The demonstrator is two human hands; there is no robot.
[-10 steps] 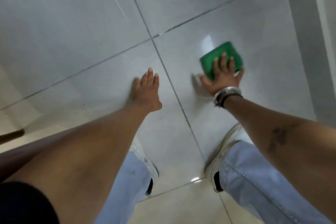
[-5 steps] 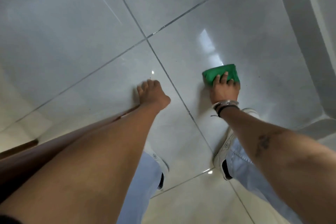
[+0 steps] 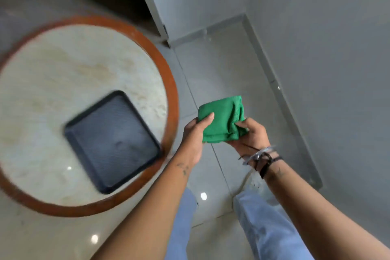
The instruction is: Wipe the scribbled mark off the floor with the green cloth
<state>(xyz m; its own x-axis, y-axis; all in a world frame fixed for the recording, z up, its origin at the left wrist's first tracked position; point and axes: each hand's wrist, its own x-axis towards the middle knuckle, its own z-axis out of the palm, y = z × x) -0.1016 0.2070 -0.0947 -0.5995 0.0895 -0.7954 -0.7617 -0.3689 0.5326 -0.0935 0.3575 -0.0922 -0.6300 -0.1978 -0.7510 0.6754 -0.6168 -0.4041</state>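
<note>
I am upright, and the folded green cloth [image 3: 221,120] is held in the air in front of me, well above the grey tiled floor [image 3: 221,69]. My left hand [image 3: 195,131] grips its left edge, thumb on top. My right hand [image 3: 252,133] holds its right side, fingers curled around the folds; bracelets sit on that wrist. No scribbled mark shows on the floor tiles in view.
A round table [image 3: 172,82] with a pale stone top and brown wooden rim stands close on my left, carrying a dark square tray [image 3: 111,139]. A grey wall [image 3: 316,38] with a skirting runs along the right. My jeans and a white shoe [image 3: 257,186] are below.
The right hand was pressing the cloth on the floor with the left hand flat on the tile. Now I have risen and both hands hold the cloth in the air beside the table.
</note>
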